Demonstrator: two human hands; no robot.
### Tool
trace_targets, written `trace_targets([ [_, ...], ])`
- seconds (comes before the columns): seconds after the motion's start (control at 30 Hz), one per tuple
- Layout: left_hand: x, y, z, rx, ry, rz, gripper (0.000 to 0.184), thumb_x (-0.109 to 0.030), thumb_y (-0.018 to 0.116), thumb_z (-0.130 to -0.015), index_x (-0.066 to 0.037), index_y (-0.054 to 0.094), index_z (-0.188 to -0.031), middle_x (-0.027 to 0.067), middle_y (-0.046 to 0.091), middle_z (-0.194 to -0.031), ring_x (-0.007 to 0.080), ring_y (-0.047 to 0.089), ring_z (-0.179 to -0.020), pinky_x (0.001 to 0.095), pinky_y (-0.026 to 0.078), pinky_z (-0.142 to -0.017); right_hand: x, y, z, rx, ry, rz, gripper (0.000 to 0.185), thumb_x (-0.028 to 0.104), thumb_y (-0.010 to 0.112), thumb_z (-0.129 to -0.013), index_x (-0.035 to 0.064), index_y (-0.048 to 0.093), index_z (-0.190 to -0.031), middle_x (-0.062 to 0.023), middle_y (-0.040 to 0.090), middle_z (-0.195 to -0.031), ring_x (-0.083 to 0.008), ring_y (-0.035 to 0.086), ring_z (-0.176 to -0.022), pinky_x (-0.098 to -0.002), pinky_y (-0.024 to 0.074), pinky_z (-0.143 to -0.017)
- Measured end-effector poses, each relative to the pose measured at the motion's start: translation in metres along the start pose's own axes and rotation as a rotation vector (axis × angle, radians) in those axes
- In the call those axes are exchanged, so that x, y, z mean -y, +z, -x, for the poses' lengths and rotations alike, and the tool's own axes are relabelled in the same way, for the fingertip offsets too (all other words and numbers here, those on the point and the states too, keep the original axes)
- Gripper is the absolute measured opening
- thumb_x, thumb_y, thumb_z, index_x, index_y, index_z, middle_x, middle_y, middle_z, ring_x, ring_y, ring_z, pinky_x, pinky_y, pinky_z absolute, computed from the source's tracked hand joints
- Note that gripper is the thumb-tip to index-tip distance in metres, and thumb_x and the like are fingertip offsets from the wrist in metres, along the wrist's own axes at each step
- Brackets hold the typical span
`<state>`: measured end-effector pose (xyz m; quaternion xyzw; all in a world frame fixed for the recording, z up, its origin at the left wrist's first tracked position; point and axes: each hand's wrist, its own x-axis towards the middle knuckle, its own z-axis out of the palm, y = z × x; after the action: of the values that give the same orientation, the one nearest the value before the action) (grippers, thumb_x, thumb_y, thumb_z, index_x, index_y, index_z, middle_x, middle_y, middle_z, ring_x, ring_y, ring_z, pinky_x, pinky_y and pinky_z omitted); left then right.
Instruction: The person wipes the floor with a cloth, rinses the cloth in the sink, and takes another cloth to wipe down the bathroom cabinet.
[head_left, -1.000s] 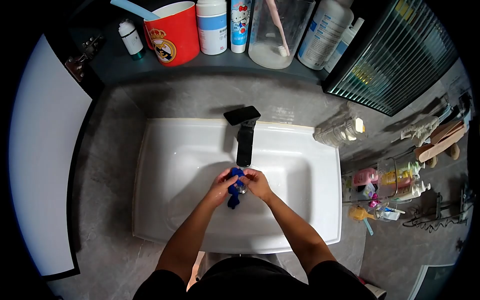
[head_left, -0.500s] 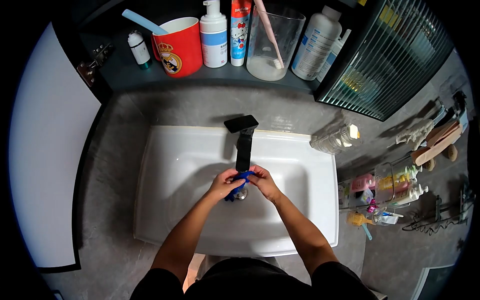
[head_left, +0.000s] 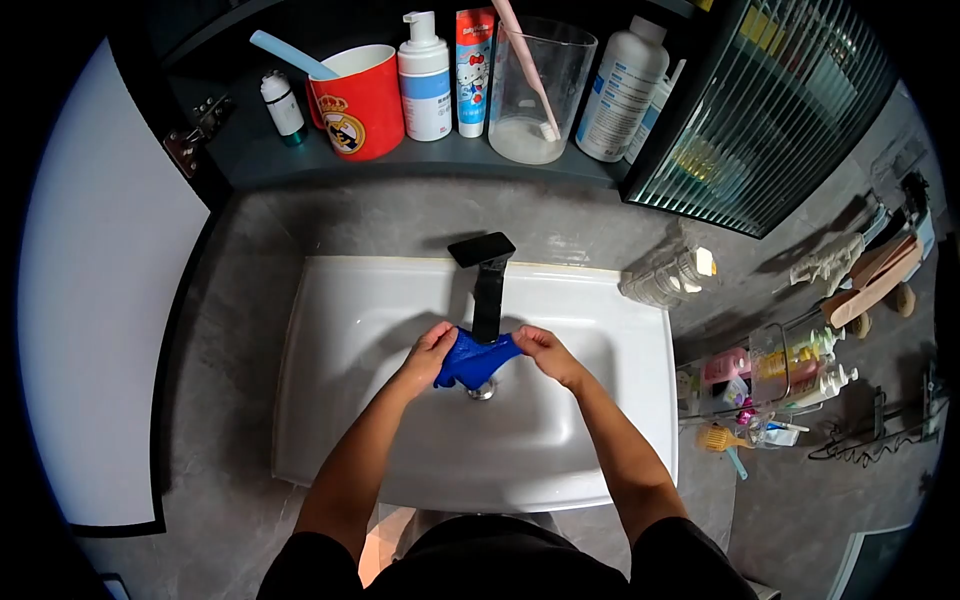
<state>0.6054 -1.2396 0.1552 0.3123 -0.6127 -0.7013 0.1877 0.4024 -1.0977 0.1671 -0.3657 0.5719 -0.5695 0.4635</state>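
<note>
A small blue cloth [head_left: 474, 360] is stretched between my two hands, over the white sink [head_left: 400, 455] and just under the spout end of the black faucet [head_left: 488, 300]. My left hand [head_left: 432, 354] pinches its left upper corner, and my right hand [head_left: 540, 350] pinches the right one. The lower edge of the cloth droops unevenly toward the round metal drain [head_left: 483, 391]. Whether water is running cannot be made out.
Above the sink, a dark shelf [head_left: 430, 167] carries a red mug [head_left: 372, 110], a pump bottle [head_left: 425, 85], a toothpaste tube [head_left: 473, 75], a clear cup [head_left: 530, 145] with a pink toothbrush and a white bottle [head_left: 620, 95]. At right are a glass container [head_left: 665, 282] and a wall rack [head_left: 770, 365].
My hands have moved apart sideways. The cloth, bunched between them before, is now spread out flat between the fingers.
</note>
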Motion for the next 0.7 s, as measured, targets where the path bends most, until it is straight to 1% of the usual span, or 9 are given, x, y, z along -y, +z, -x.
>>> trace_targets([
  [0.13, -0.018, -0.009, 0.003, -0.043, 0.154, -0.227, 0.015, -0.018, 0.056, -0.097, -0.004, 0.060, -0.094, -0.0063, 0.051, -0.077, 0.0037, 0.044, -0.074, 0.0209, 0.039, -0.067, 0.008, 0.004, 0.006, -0.174, -0.066, 0.052, 0.021, 0.021, 0.062, -0.094, 0.0048, 0.059, -0.082, 0.0025, 0.054, -0.066, -0.0091, 0.050, -0.064, -0.0274, 0.0430, -0.058],
  [0.23, -0.020, -0.009, 0.015, 0.033, 0.115, -0.290, 0.010, -0.014, 0.064, -0.091, -0.004, 0.062, -0.089, -0.0059, 0.054, -0.077, 0.0035, 0.045, -0.074, 0.0216, 0.040, -0.065, 0.031, 0.018, 0.029, -0.287, -0.278, 0.518, 0.017, 0.017, 0.066, -0.090, 0.0051, 0.059, -0.079, -0.0041, 0.054, -0.065, -0.0151, 0.053, -0.061, -0.0289, 0.0431, -0.057],
  [0.27, -0.014, -0.014, 0.021, 0.123, 0.059, -0.376, 0.010, -0.014, 0.066, -0.090, -0.004, 0.063, -0.088, -0.0056, 0.054, -0.077, 0.0033, 0.045, -0.075, 0.0216, 0.040, -0.064, 0.020, 0.015, 0.034, -0.237, -0.429, 0.659, 0.021, 0.024, 0.073, -0.082, 0.0064, 0.062, -0.079, -0.0089, 0.057, -0.069, -0.0231, 0.058, -0.062, -0.0316, 0.0458, -0.058],
  [0.37, 0.015, -0.031, 0.037, 0.430, -0.056, -0.724, 0.015, -0.020, 0.070, -0.086, -0.008, 0.068, -0.093, 0.0026, 0.063, -0.094, 0.0120, 0.057, -0.085, 0.0274, 0.047, -0.072, -0.002, -0.001, 0.063, 0.229, -0.017, 1.001, 0.029, 0.036, 0.077, -0.076, 0.0092, 0.066, -0.080, -0.0070, 0.064, -0.081, -0.0270, 0.063, -0.073, -0.0372, 0.0505, -0.066],
  [0.43, 0.039, -0.034, 0.050, 0.476, 0.007, -0.972, 0.022, -0.024, 0.071, -0.085, -0.009, 0.069, -0.101, 0.0084, 0.064, -0.110, 0.0199, 0.062, -0.097, 0.0322, 0.051, -0.077, -0.025, -0.002, 0.072, 0.171, 0.099, 1.146, 0.031, 0.035, 0.078, -0.074, 0.0138, 0.069, -0.095, -0.0056, 0.064, -0.100, -0.0244, 0.064, -0.092, -0.0375, 0.0517, -0.081],
  [0.47, 0.056, -0.033, 0.050, 0.322, 0.062, -0.937, 0.042, -0.028, 0.074, -0.081, -0.014, 0.063, -0.119, 0.0135, 0.053, -0.130, 0.0315, 0.055, -0.115, 0.0375, 0.049, -0.090, -0.041, -0.002, 0.071, 0.083, 0.060, 1.101, 0.034, 0.033, 0.078, -0.074, 0.0146, 0.067, -0.101, -0.0058, 0.062, -0.106, -0.0253, 0.062, -0.096, -0.0378, 0.0515, -0.082],
  [0.57, 0.058, 0.000, 0.045, 0.035, 0.161, -0.985, 0.059, -0.027, 0.077, -0.076, -0.017, 0.055, -0.129, 0.0126, 0.047, -0.138, 0.0320, 0.048, -0.123, 0.0400, 0.043, -0.098, -0.068, 0.019, 0.063, -0.080, 0.046, 1.159, 0.042, 0.027, 0.077, -0.074, 0.0158, 0.062, -0.112, -0.0059, 0.056, -0.118, -0.0274, 0.057, -0.107, -0.0391, 0.0509, -0.084],
  [0.6, 0.054, 0.011, 0.051, 0.005, 0.251, -1.038, 0.057, -0.022, 0.078, -0.072, -0.017, 0.056, -0.125, 0.0112, 0.049, -0.133, 0.0321, 0.045, -0.124, 0.0439, 0.037, -0.103, -0.072, 0.028, 0.060, -0.116, 0.057, 1.210, 0.044, 0.025, 0.077, -0.074, 0.0160, 0.061, -0.114, -0.0058, 0.054, -0.122, -0.0280, 0.056, -0.110, -0.0397, 0.0508, -0.085],
  [0.7, 0.059, 0.017, 0.053, 0.057, 0.214, -1.222, 0.042, -0.018, 0.077, -0.073, -0.014, 0.059, -0.111, 0.0088, 0.050, -0.128, 0.0304, 0.046, -0.121, 0.0463, 0.038, -0.100, -0.075, 0.034, 0.048, -0.018, 0.227, 1.366, 0.037, 0.023, 0.076, -0.073, 0.0130, 0.062, -0.106, -0.0052, 0.049, -0.127, -0.0283, 0.051, -0.116, -0.0411, 0.0509, -0.085],
])
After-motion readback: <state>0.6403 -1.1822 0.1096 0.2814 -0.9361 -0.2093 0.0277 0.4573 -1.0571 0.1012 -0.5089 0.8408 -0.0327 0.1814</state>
